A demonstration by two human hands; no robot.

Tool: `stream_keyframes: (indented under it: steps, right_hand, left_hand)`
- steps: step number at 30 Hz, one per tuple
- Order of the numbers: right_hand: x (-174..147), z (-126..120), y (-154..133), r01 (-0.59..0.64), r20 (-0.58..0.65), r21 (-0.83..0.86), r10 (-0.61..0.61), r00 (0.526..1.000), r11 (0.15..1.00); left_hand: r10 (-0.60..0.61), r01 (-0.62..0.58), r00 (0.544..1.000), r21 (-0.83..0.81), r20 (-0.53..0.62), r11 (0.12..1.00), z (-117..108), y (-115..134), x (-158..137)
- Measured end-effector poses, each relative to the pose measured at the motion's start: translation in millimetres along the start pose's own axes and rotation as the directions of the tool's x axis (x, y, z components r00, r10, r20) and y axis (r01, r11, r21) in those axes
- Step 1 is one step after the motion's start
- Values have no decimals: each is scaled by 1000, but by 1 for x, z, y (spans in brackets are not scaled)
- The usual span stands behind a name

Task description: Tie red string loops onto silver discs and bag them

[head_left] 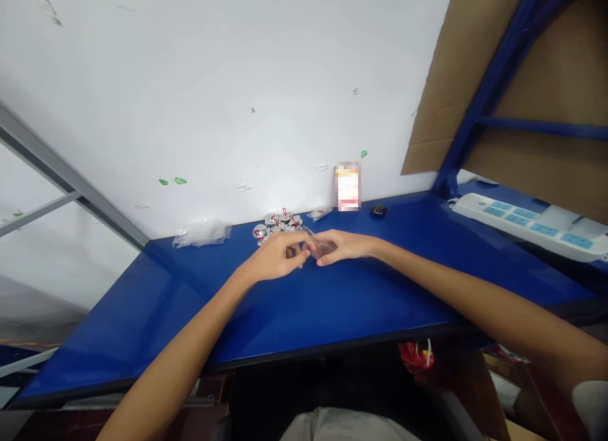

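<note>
My left hand [275,257] and my right hand [349,243] meet above the middle of the blue table [332,301]. Between them is a small clear plastic bag [325,246], partly covered by my fingers. My right hand is closed around its right side, while my left thumb and fingers pinch at its left edge. Whether anything lies inside the bag is hard to make out. Just behind my left hand is a heap of round silvery pieces with red loops [280,224]. One filled clear bag [320,213] lies behind the hands, near the wall.
Several flat clear bags [202,232] are piled at the back left. A blurred-out upright card or screen [348,187] leans on the wall, with a small black case [379,210] beside it. A white power strip [527,227] sits at the right by a blue frame [475,105].
</note>
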State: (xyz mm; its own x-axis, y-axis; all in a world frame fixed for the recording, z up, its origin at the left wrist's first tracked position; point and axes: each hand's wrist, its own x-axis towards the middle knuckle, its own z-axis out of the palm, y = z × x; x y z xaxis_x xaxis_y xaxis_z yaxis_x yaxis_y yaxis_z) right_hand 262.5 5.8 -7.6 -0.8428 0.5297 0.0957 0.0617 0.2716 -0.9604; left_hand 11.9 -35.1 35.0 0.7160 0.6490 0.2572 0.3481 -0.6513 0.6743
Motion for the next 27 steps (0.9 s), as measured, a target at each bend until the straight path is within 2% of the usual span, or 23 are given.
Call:
stream_keyframes:
  steps: [3, 6, 8, 10, 12, 15, 18, 22, 27]
  right_hand:
    - [0, -5, 6, -35, -31, 35, 36, 999, 999]
    - [0, -12, 13, -49, -79, 63, 54, 995, 997]
    - [0, -15, 17, -42, -103, 70, 49, 993, 997]
    - [0, -16, 19, -32, -128, 78, 42, 991, 996]
    - [0, -14, 21, -14, -161, 93, 29, 987, 996]
    - [2, -10, 25, 23, -217, 118, 4, 976, 993]
    - [4, -6, 28, 38, -267, 121, -4, 964, 992]
    - [6, -3, 32, 40, -315, 105, -5, 949, 994]
    - [8, -1, 32, 33, -335, 109, 6, 942, 994]
  left_hand:
    - [-14, 9, 987, -35, -163, 999, -7, -10, 1]
    - [-82, 56, 911, -76, -403, 996, -24, -34, 2]
    - [-143, 160, 888, 3, -438, 987, -40, -56, 0]
    - [-168, 284, 887, 222, -430, 933, -57, -77, -4]
    - [-200, 333, 914, 373, -353, 866, -70, -92, -9]
    - [-263, 317, 947, 399, -184, 860, -81, -99, -14]
    - [-310, 308, 948, 451, -72, 838, -86, -92, -17]
    - [-311, 294, 948, 549, -66, 782, -92, -89, -20]
    - [-340, 321, 938, 556, -72, 767, -94, -105, -20]
